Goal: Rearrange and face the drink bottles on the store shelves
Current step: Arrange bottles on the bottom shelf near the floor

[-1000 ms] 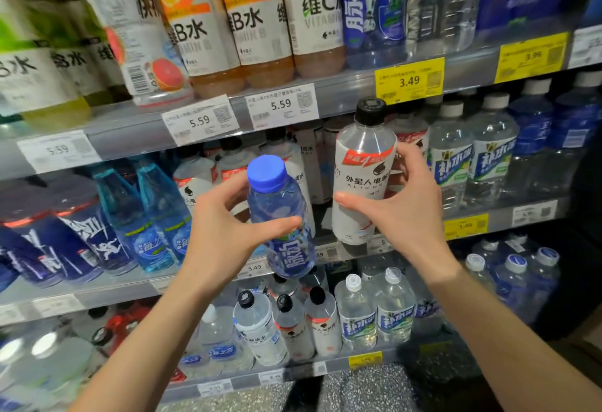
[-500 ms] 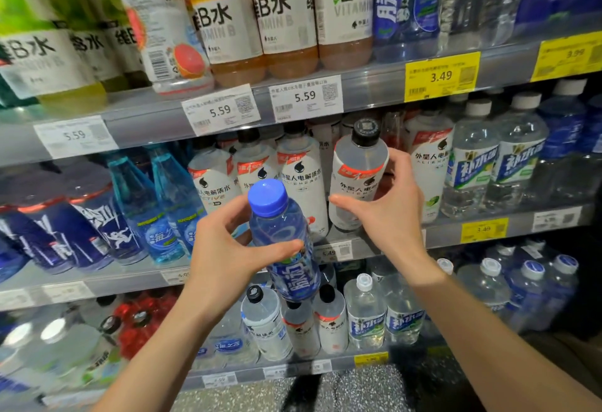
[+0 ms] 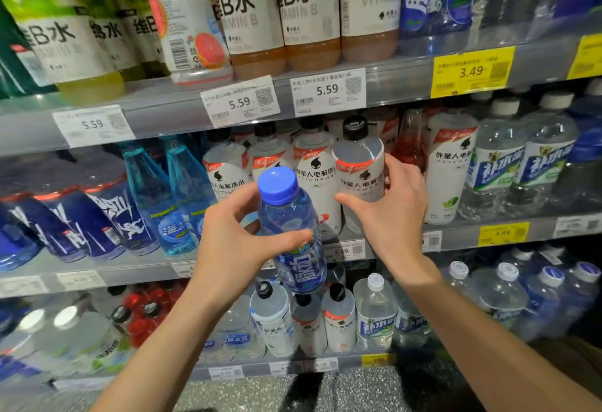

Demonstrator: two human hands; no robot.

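Shelves of drinks fill the view, and both hands are up in front of the middle shelf (image 3: 456, 239). The left hand (image 3: 234, 245) grips a small blue bottle (image 3: 293, 232) with a blue cap, thumb across the front of its body and fingers curled round the back; the bottle is held in the air, tilted a little, in front of the middle shelf's front edge and clear of the shelf itself. The right hand (image 3: 391, 212) is wrapped round a white-labelled bottle (image 3: 358, 177) with a black cap, thumb on the left of the label and fingers round the right side. That bottle stands in the middle shelf's front row, just right of three matching white-labelled bottles (image 3: 312, 173) and left of another of the same kind; whether its base is resting on the shelf is hidden by the hand. Farther right along that shelf stand clear bottles with blue-and-green labels (image 3: 495, 167). Toward the left end are turquoise bottles (image 3: 172, 203) and dark blue ones. On the top shelf (image 3: 163, 108), large orange and green vitamin drinks stand behind white price tags (image 3: 327, 90) reading 5.59, with a yellow tag (image 3: 472, 72) reading 3.49 nearer the right end. Smaller bottles crowd the bottom shelf (image 3: 293, 369).
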